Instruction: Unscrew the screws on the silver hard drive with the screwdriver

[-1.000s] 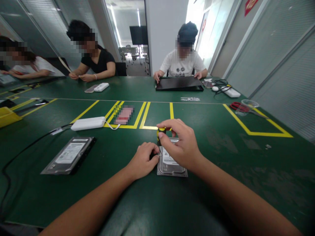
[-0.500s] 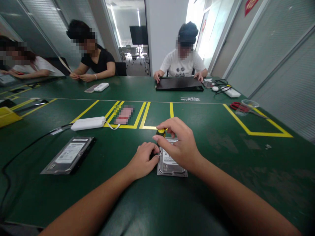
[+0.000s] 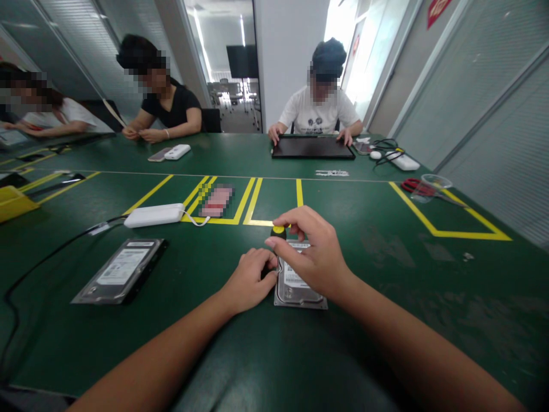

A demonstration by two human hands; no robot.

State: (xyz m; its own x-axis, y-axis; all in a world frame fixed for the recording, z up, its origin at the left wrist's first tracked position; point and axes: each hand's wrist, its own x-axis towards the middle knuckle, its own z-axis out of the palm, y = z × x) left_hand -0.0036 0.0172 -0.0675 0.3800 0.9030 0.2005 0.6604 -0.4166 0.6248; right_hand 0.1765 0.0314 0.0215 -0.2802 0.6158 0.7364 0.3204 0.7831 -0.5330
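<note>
A hard drive [image 3: 300,294] with a white label lies flat on the green table in front of me. My left hand [image 3: 253,280] rests at its left edge, fingers curled and pressed against it. Above its far left corner, my right hand [image 3: 311,246] pinches the black and yellow handle of a screwdriver [image 3: 278,231] between thumb and fingers. The handle points upward; its shaft and tip are hidden. Part of the drive's label is covered by my right hand. A second hard drive [image 3: 122,269] lies farther left, apart from both hands.
A white power bank [image 3: 154,215] with cables and a pink phone [image 3: 217,201] lie beyond my left hand. Red scissors [image 3: 414,186] and a clear plastic cup [image 3: 433,184] are at the right. Across the table, a person handles a black flat panel [image 3: 313,147]. Yellow tape [image 3: 467,234] marks the table.
The screwdriver handle has turned slightly in my right hand. My left hand and the drive stay put. Across the table, the black sheet over the person's panel has moved.
</note>
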